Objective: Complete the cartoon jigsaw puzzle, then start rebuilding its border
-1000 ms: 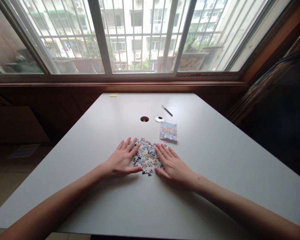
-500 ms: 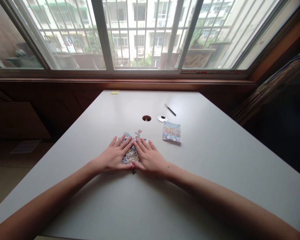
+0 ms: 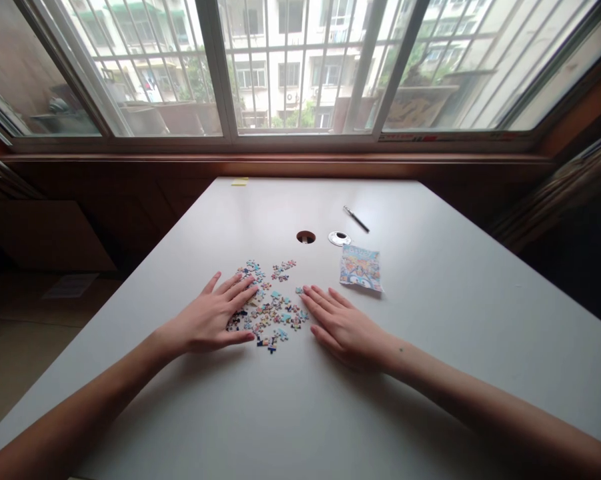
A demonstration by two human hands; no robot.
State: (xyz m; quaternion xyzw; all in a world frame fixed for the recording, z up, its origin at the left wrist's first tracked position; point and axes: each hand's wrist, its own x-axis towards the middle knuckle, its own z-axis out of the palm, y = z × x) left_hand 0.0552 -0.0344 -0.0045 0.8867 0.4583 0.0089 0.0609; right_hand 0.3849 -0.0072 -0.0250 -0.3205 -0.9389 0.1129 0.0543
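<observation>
Both hands are lying flat, palms down, on the white desk [image 3: 430, 320], fingers stretched out and holding nothing. Left hand [image 3: 207, 320] is sitting at 9 o'clock of the puzzle pieces [image 3: 267, 303], its fingertips overlapping the left edge of the scatter. Right hand [image 3: 343, 327] is sitting at 3 o'clock of the scatter, fingers pointing toward 11 o'clock, tips just beside the nearest pieces; cannot tell whether they are touching.

Pieces are lying loose in a thin spread between the hands, running on toward 12 o'clock with a small cluster at the far end. A few dark pieces are sitting at the near edge, around 6 o'clock of the scatter, by the left thumb.

Picture card [image 3: 361, 268] is lying flat at 1 o'clock of the right hand, apart from the pieces. Beyond it, toward 12 o'clock: round cable hole [image 3: 305, 237] in the desk, its cap [image 3: 339, 238] lying just beside at 3 o'clock of the hole, and a pen [image 3: 356, 219] farther back. Yellow note [image 3: 239, 181] is sitting at the far desk edge under the window [image 3: 300, 67].
</observation>
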